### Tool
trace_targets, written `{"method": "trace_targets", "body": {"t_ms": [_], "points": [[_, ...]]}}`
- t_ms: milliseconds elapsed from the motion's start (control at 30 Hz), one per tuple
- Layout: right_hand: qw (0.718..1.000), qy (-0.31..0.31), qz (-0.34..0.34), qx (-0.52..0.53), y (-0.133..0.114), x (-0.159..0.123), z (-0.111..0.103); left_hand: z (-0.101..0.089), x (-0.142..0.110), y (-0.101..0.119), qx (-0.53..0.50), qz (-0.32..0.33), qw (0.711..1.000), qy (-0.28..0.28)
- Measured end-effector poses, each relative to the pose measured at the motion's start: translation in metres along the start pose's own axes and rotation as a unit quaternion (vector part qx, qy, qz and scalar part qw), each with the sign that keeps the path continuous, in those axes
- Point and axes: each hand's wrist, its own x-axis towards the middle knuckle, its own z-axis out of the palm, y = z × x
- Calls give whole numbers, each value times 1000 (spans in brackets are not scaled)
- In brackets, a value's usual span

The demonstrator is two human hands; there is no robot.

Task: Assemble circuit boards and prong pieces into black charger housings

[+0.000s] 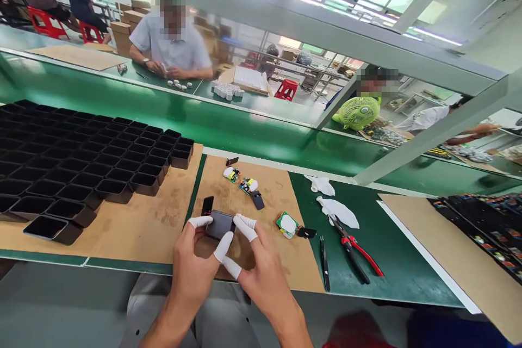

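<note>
Between my two hands is a small black plastic case [221, 225], held just above the cardboard near the table's front edge. My left hand [194, 261] grips its left side, with white finger cots on thumb and forefinger. On the right side, my right hand [256, 253] closes on it with several cotted fingertips. A flat black piece [207, 205] stands up at the case's far left corner, joined by a thin red wire. What lies inside the case is hidden. Beyond it lie two circuit boards [248, 185] with black end pieces, and another circuit board [287, 225] is to the right.
Rows of open black cases [110, 187] cover the left side. Tweezers [324, 263], red-and-black pliers [354, 253] and white cloth pieces [340, 213] lie right. A slanted cardboard sheet [457, 250] holds the far right. Across the green divider, a co-worker [171, 46] handles small white parts.
</note>
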Motion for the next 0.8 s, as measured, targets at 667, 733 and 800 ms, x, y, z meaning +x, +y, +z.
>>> {"method": "trace_targets", "body": {"t_ms": [667,733,800], "points": [[996,70,46,14,35,-1,15,0,10,1,23,27,987,-154],[996,73,59,7,34,0,14,4,10,-1,11,28,987,-161],[995,71,68,3,33,1,13,8,9,-1,16,26,987,-157]]}}
